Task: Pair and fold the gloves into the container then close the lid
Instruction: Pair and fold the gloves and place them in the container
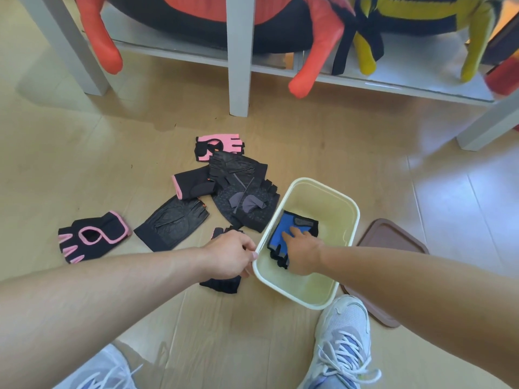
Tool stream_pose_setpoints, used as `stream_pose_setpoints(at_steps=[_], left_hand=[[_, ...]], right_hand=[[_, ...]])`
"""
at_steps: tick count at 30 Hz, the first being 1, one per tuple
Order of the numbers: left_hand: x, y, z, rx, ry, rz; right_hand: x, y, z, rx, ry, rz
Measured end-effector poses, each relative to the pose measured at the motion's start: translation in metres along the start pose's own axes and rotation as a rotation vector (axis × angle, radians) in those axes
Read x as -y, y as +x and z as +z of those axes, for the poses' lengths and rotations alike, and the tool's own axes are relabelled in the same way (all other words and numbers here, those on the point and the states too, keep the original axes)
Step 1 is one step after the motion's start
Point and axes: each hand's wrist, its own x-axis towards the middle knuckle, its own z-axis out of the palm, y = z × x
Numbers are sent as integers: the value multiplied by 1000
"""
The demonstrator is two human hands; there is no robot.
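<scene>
A cream rectangular container [352, 220] stands on the wooden floor. Inside it lies a blue and black glove [286, 228], and my right hand [302, 252] rests on it with fingers spread flat. My left hand [229, 258] grips the container's left rim. A brown lid [393, 240] lies on the floor right of the container. Several fingerless gloves lie to the left: a pink one [217, 146], black leather ones [172, 221], a black one with grey straps [247, 204], a black one with pink trim [91, 235]. Another black glove [222, 284] lies partly under my left hand.
A white shelf frame with legs [238, 66] stands at the far side, holding red [101, 37] and yellow [474, 46] plush toys. My right shoe [342, 341] is just in front of the container; my left shoe [104, 372] is at the bottom left.
</scene>
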Motion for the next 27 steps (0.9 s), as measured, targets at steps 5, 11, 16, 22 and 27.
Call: stream_pose_setpoints(at_steps=[5,11,16,22,27], left_hand=[[-4,0,9,0,-61,-21],[-26,-8,32,12,-183,-50],[-24,-9,40,207,-139,-6],[0,-12,-1,90,216,-10],[40,-17,-36,17,382,-100]], right_hand=[[-14,14,0,7,-10,79],[-23,16,-5,23,-8,63],[-40,16,-8,34,-65,37],[-58,0,-36,-93,156,14],[-63,-32,-62,-807,405,99]])
